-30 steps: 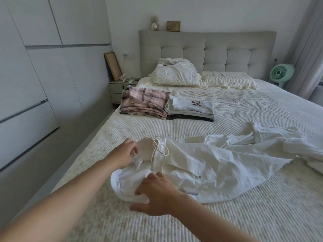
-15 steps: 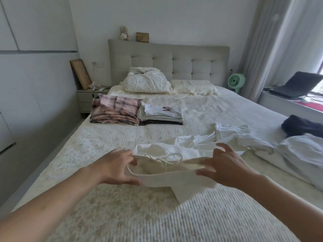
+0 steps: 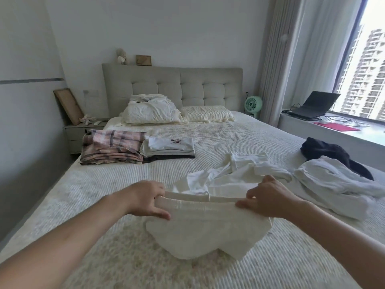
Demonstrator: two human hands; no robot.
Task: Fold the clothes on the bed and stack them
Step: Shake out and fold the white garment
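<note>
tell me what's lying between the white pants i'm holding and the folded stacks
Only bare bedspread between the white pants and the folded stacks, as the head view shows.

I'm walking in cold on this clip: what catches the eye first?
Both hands, left hand and right hand, hold a white garment stretched by its waistband, near the foot of the bed. Beyond them, folded stacks sit near the pillows.

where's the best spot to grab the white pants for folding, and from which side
At the two ends of the waistband, coming from the near side as both hands do. The left hand and right hand pinch the white pants there. The waistband is a thick straight edge, stretched between the hands, so the legs trail away across the bed.
</note>
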